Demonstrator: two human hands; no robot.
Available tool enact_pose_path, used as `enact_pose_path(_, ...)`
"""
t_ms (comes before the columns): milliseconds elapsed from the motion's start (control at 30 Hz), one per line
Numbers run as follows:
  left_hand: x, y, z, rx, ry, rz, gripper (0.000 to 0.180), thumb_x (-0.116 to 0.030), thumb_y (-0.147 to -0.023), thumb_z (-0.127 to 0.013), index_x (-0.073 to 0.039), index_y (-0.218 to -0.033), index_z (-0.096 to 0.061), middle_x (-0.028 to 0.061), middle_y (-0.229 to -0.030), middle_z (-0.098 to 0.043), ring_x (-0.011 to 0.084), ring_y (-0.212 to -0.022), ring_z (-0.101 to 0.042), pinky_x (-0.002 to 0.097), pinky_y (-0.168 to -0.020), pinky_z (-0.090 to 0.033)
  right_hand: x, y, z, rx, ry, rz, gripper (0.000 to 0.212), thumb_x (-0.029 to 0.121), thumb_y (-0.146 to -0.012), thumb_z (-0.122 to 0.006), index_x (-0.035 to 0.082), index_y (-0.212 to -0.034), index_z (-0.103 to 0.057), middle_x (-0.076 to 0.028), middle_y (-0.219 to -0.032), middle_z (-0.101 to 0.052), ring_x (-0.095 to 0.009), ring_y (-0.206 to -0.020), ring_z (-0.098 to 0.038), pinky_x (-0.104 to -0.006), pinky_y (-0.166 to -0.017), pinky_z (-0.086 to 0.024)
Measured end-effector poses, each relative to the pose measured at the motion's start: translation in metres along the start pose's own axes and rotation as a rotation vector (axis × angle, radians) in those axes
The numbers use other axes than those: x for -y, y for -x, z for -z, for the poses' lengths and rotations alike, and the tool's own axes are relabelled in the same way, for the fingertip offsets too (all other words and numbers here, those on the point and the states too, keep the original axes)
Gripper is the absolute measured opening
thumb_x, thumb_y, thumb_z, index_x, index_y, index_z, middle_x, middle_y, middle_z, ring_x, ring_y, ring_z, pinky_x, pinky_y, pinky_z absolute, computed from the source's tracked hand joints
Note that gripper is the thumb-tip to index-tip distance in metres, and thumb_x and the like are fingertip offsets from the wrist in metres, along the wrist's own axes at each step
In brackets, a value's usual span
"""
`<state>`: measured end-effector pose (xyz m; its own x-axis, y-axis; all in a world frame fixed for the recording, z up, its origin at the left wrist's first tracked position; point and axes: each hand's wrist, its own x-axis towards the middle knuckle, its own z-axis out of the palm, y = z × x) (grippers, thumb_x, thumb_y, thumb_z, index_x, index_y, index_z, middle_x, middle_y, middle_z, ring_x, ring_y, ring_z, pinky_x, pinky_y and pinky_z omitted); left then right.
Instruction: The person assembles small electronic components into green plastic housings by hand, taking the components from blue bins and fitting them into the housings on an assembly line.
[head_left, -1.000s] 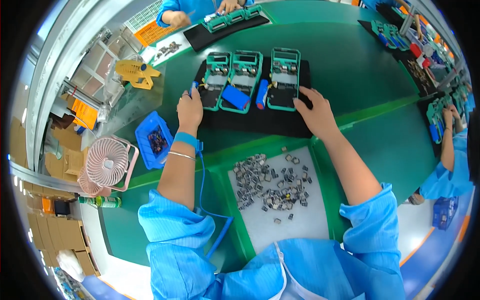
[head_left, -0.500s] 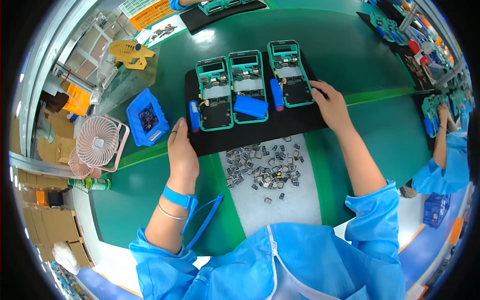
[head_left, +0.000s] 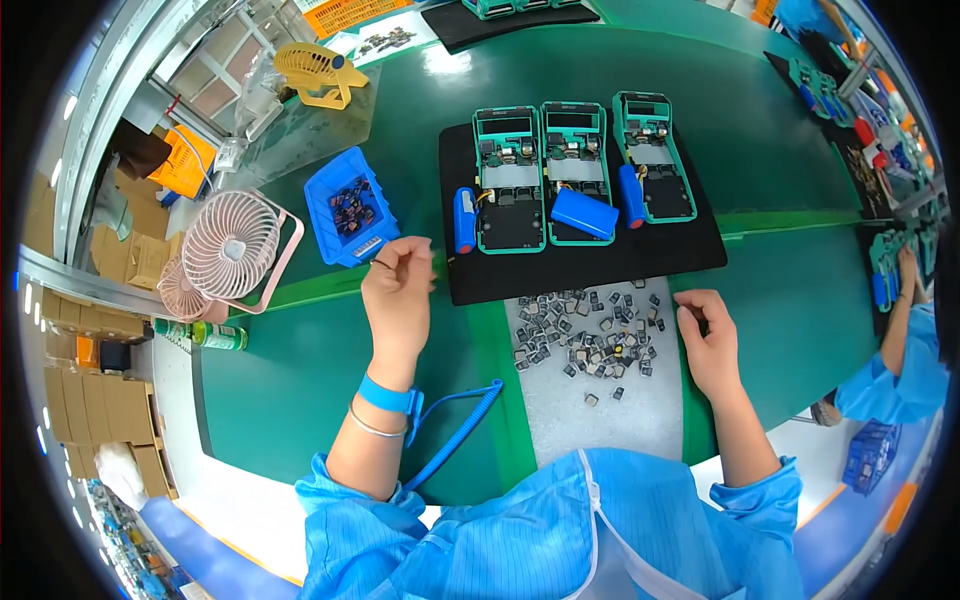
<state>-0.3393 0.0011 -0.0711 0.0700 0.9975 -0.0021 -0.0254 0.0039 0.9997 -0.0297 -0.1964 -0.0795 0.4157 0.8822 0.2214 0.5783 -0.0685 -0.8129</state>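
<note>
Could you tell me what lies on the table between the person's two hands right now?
In the head view, a pale mat strewn with small grey metal parts lies between the left hand and the right hand, beside a green tape strip.

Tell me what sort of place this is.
Most likely an electronics assembly line in a factory. Three opened teal devices with blue battery packs lie on a black mat on a green belt, beside a heap of small metal parts.
</note>
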Motion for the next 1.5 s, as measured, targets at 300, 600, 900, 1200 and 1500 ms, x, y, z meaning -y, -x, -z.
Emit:
enact_pose_path(300, -0.006, -0.022, 0.006, 0.220, -0.743, -0.238, 0.021, -0.016, -0.085, -0.074, 0.002, -0.090, -0.065, 0.0121, -0.072, -0.065, 0.0221, -0.065, -0.062, 0.0334, -0.061, -0.048, 0.019, -0.004, 0.006, 0.141, 0.071, -0.076, 0.013, 0.004, -0.091, -0.062, 0.003, -0.102, -0.067, -0.011, -0.096, -0.062, -0.025, -0.085, -0.063, -0.0322, -0.074, -0.050)
enact_pose_path(600, -0.056, -0.051, 0.046, -0.089, -0.784, -0.576, 0.012, -0.012, -0.096, -0.064, 0.000, -0.095, -0.065, 0.0009, -0.076, -0.061, 0.0076, -0.066, -0.052, 0.0243, -0.059, -0.043, 0.023, -0.014, 0.017, 0.322, 0.333, 0.289, 0.015, 0.006, -0.086, -0.068, 0.005, -0.101, -0.068, -0.011, -0.097, -0.061, -0.030, -0.090, -0.061, -0.0367, -0.077, -0.052)
enact_pose_path(900, -0.051, -0.084, 0.070, -0.019, -1.134, -0.771, 0.036, -0.018, -0.092, -0.065, 0.000, -0.123, -0.061, 0.0222, -0.128, -0.059, 0.0379, -0.120, -0.055, 0.0443, -0.104, -0.041, 0.031, -0.018, 0.021, 0.428, 0.412, -0.129, 0.010, 0.013, -0.088, -0.068, 0.005, -0.093, -0.066, -0.010, -0.088, -0.062, -0.031, -0.085, -0.063, -0.0405, -0.072, -0.052)
enact_pose_path(1200, -0.031, -0.055, -0.029, 0.615, -0.918, -0.560, 0.086, -0.025, -0.071, -0.086, -0.007, -0.144, -0.045, 0.0265, -0.147, -0.040, 0.0415, -0.135, -0.042, 0.0424, -0.110, -0.039, 0.025, -0.013, 0.028, 0.367, 0.459, 0.472, 0.006, 0.012, -0.085, -0.065, 0.007, -0.087, -0.064, -0.008, -0.087, -0.063, -0.027, -0.083, -0.063, -0.0366, -0.071, -0.054)
enact_pose_path(1500, -0.010, -0.020, -0.037, 0.358, -0.888, -0.676, 0.079, -0.026, -0.062, -0.090, -0.004, -0.131, -0.058, 0.0181, -0.120, -0.055, 0.0370, -0.109, -0.056, 0.0419, -0.096, -0.047, 0.036, -0.030, 0.036, 0.667, 0.881, 0.768, 0.008, 0.009, -0.071, -0.062, 0.007, -0.079, -0.060, -0.005, -0.079, -0.060, -0.025, -0.078, -0.063, -0.0363, -0.067, -0.055)
